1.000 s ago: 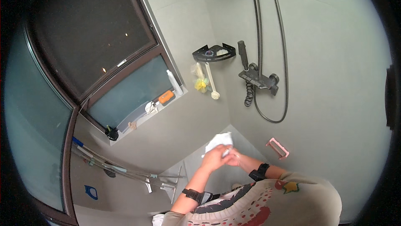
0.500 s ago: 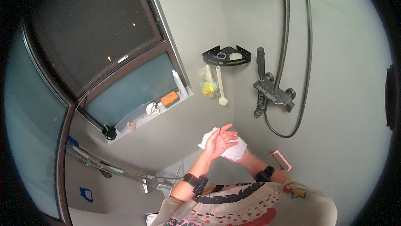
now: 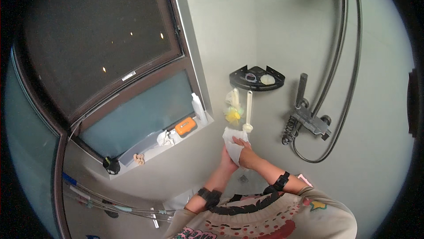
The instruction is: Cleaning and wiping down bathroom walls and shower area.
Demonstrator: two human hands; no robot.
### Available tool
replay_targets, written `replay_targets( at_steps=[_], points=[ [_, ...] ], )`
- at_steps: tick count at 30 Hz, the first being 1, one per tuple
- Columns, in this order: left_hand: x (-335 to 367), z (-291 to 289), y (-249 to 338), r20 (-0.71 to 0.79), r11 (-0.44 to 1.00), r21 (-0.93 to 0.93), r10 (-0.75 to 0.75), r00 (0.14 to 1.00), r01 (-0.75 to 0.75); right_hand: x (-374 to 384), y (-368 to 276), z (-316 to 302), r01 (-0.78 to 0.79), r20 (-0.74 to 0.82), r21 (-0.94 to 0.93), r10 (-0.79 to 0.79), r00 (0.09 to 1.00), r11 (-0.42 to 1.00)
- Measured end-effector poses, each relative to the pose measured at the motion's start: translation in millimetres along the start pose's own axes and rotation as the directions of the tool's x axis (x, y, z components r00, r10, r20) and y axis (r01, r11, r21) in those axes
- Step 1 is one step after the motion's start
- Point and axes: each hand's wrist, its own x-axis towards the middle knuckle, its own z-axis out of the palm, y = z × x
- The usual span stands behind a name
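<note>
1. Right hand [image 3: 245, 154]: its fingers [image 3: 240, 141] lay over the near face of a thin white cloth [image 3: 232, 135], slightly bent and a little apart from one another. The thumb could not be made out, so whether this hand was clamped could not be told.
2. Left hand [image 3: 227, 164]: it stood behind and below the cloth, largely covered by it and by the right hand. How far its fingers were closed could not be told.
3. The cloth sat between the two hands, its upper part standing out above the fingertips.
4. Just above the grip hung a cream long-handled brush [image 3: 249, 108], with a yellow mesh sponge [image 3: 233, 116] beside it to the left. A black corner shelf [image 3: 257, 82] was higher up.
5. To the right of the grip, well apart, was a dark shower mixer [image 3: 312, 122].
6. To the left of the grip, an orange box [image 3: 186, 126] and a white bottle [image 3: 199, 109] stood on a window ledge [image 3: 151, 153].
</note>
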Motion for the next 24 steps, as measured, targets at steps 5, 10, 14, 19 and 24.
replay_targets(
  at_steps=[5,10,14,19,24],
  points=[
    [-2.5,4.5,45.4,0.114,0.999,-0.008,0.045,0.992,-0.045,55.2,-5.9,-79.9,-0.169,0.096,0.477,0.141,0.985,0.863],
    [51.7,-26.0,30.4,0.507,0.954,-0.270,0.026,0.862,0.130,83.2,-24.1,-44.9,-0.208,0.176,0.912,0.120,0.977,0.353],
    [76.7,-13.0,6.2,0.147,0.048,-0.976,0.865,0.480,0.211,90.7,-29.1,-16.3,-0.101,0.220,0.781,0.120,0.968,-0.616],
    [65.8,-18.9,69.8,0.480,0.911,-0.376,0.037,0.876,0.168,96.0,-24.5,-71.8,-0.089,0.257,0.290,-0.012,0.966,-0.953],
    [81.8,81.4,150.3,0.421,0.949,-0.065,0.306,0.854,-0.309,77.8,41.5,-78.8,-0.229,0.166,0.529,-0.165,0.972,-0.817]
  ],
)
